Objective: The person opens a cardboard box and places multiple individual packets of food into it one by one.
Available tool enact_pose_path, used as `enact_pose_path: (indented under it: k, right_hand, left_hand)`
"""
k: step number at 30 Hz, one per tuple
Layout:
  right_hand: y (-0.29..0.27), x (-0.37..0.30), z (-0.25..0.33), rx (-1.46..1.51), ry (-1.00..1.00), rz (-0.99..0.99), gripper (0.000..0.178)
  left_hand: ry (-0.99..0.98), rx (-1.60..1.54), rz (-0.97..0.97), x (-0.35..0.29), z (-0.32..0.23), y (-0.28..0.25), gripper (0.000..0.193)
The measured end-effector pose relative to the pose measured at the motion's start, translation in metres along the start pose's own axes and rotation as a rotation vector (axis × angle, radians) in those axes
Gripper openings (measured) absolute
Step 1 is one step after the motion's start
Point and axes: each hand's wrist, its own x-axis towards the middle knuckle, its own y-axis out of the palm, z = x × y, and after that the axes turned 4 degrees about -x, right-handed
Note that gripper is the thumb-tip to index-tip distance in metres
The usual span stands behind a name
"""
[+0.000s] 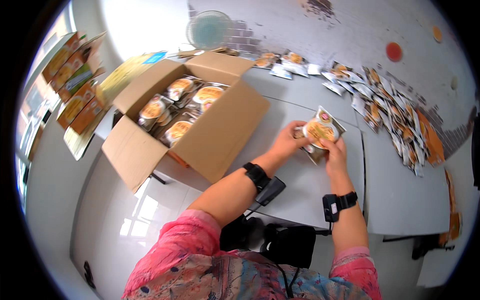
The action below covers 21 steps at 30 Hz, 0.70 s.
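Both my hands hold a food packet (322,128) printed with a bowl of yellow food, above the grey table. My left hand (291,138) is closed on its left side, my right hand (336,151) on its lower right edge, thumbs on the front. Whether one packet or a small stack is between my fingers, I cannot tell. To the left stands an open cardboard box (225,135), flaps spread, with several similar packets (178,131) inside in stacks.
A long heap of loose packets (395,117) runs along the table's right side, beside an orange carton (429,137). More packets (287,65) lie at the back near the wall. Orange boxes (75,82) are stacked far left. A round fan (209,30) stands behind the cardboard box.
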Motion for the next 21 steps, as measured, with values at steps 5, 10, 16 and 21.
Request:
enact_pose_path:
  k: [5, 10, 16, 21]
  right_hand:
    - [0.002, 0.003, 0.0, 0.015, 0.008, 0.013, 0.044]
    - [0.003, 0.0, 0.005, -0.065, 0.013, 0.112, 0.046]
    - [0.012, -0.007, 0.011, -0.104, 0.017, 0.165, 0.047]
    - [0.008, -0.007, 0.009, 0.138, -0.07, 0.137, 0.05]
  left_hand:
    - [-0.008, 0.05, -0.003, -0.006, -0.009, 0.001, 0.052]
    - [-0.129, -0.036, -0.055, -0.018, -0.033, 0.012, 0.049]
    - [-0.145, -0.062, -0.123, -0.01, -0.023, 0.01, 0.041]
    - [-0.179, -0.125, -0.199, -0.025, -0.052, 0.029, 0.041]
